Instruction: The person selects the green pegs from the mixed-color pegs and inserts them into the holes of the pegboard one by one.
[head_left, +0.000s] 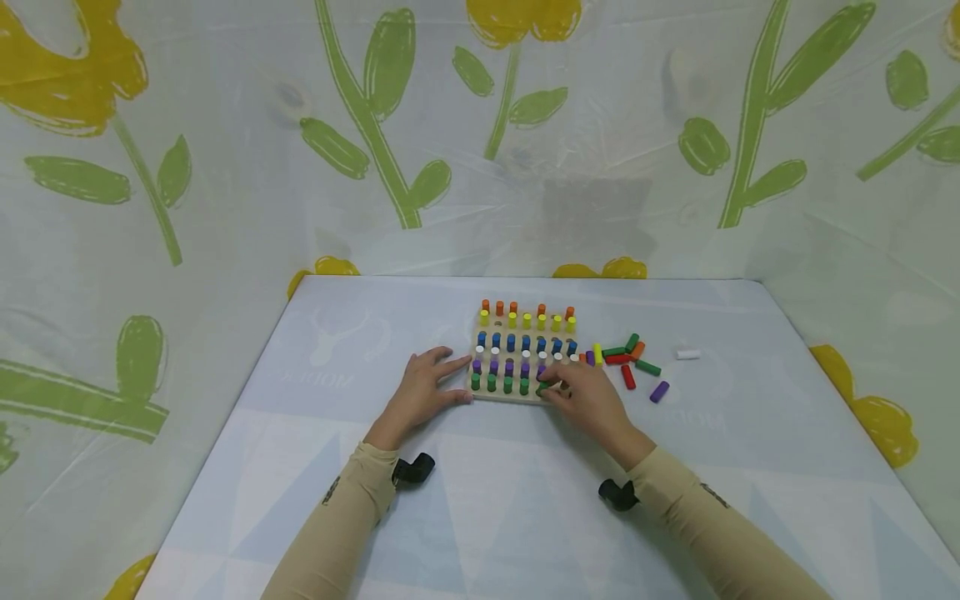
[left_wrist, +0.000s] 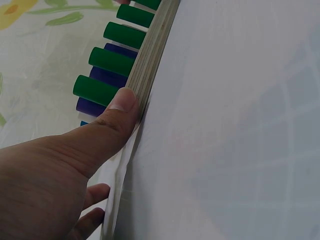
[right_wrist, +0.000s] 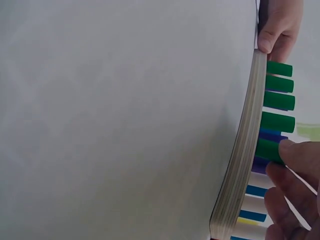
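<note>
Right hand [head_left: 592, 396] apparently pinching green peg [right_wrist: 270, 149] – left hand [head_left: 422, 390] flat, steadying pegboard [right_wrist: 245, 150]

Long beige sleeves on both arms, bare hands, a small black camera unit under each wrist.

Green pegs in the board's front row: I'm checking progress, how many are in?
5. Four green pegs stand in the peg board front row; the right hand holds a fifth green peg. Its fingers may hide more.
</note>
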